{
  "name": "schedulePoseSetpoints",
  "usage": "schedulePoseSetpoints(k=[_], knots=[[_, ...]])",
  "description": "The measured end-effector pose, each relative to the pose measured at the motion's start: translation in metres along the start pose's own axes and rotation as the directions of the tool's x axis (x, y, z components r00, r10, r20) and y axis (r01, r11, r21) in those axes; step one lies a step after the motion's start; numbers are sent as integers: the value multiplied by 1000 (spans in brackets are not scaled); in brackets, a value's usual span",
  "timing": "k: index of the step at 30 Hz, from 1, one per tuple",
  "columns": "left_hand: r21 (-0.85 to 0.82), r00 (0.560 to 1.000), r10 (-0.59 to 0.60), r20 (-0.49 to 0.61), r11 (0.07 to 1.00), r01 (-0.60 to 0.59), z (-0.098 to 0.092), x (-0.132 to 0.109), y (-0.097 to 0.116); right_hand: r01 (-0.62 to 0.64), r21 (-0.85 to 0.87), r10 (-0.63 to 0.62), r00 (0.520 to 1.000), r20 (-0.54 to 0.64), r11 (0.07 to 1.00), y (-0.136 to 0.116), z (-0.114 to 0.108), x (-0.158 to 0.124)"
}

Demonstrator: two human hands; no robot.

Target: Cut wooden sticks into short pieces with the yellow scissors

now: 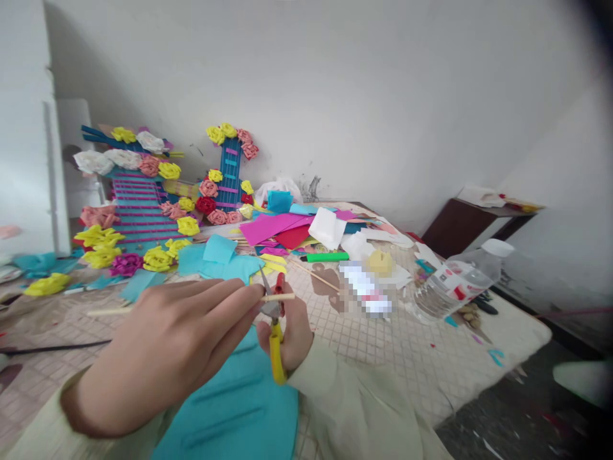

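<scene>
My left hand [177,345] is closed on a thin pale wooden stick [286,296], whose end juts out past the fingertips to the right. In my right hand [294,332] is a pair of scissors [276,358] with yellow handles, blades pointing up and away. The blades meet the stick close to my left fingertips; whether they are closed on it I cannot tell. Something red [280,285] shows beside the blades at my right fingers. Under both hands lies a blue-green sheet [239,415] with raised ridges.
Coloured paper [272,229] is heaped across the table [354,364]. Crafts with paper flowers [148,204] lean at the back left. A green marker [327,257], another stick [316,276] and a plastic bottle [454,287] lie or stand rightward. The table's edge drops off at right.
</scene>
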State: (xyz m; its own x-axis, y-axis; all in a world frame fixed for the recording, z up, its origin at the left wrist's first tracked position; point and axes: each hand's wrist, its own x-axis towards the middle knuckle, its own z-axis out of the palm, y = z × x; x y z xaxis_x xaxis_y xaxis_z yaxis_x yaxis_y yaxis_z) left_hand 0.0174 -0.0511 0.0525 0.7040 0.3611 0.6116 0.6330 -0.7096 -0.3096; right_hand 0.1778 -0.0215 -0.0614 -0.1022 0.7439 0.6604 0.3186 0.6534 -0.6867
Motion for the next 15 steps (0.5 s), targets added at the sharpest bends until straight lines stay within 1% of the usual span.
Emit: schedulePoseSetpoints(k=[2,4,7,11,15], knots=[[19,1000,-9,1,1000,9,1,-1,0,-32,-18,32,999,12,999,0,0,-1],[48,999,-33,15,998,33,1,-1,0,-73,-6,73,996,53,997,0,1,-1],[105,997,-64,38,993,60,1,0,1,-120,83,109,987,121,989,0,2,1],[164,994,-107,15,981,103,2,5,3,-158,191,131,980,147,969,-2,4,5],[141,985,-169,-16,975,170,1,5,9,-190,192,161,974,159,963,-4,3,7]])
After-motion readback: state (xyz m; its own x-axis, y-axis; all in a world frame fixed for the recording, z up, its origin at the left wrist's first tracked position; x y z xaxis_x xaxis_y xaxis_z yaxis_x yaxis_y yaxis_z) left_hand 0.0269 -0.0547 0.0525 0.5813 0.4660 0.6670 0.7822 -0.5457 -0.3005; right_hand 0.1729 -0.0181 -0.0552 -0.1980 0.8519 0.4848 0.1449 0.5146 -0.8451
